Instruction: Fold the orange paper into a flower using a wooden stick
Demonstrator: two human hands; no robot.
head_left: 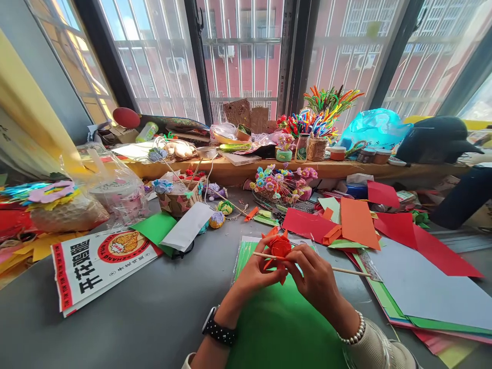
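An orange-red paper flower (280, 247) with pointed, curled petals is held up above the desk in front of me. My left hand (251, 277) is closed around its lower left side, fingers partly hidden behind it. A thin wooden stick (348, 271) crosses in front of the flower and passes through my right hand (315, 274). That hand is closed on the stick, its fingertips against the flower's right edge. Below both hands lies a green cutting mat (286, 323) on the grey desk.
Red paper (309, 224), orange paper (358, 220) and a stack of coloured sheets (434, 292) lie to the right. A printed paper bag (103, 266) lies left. Behind stand a basket (179, 201), crocheted flowers (282, 184) and a cluttered windowsill (238, 171).
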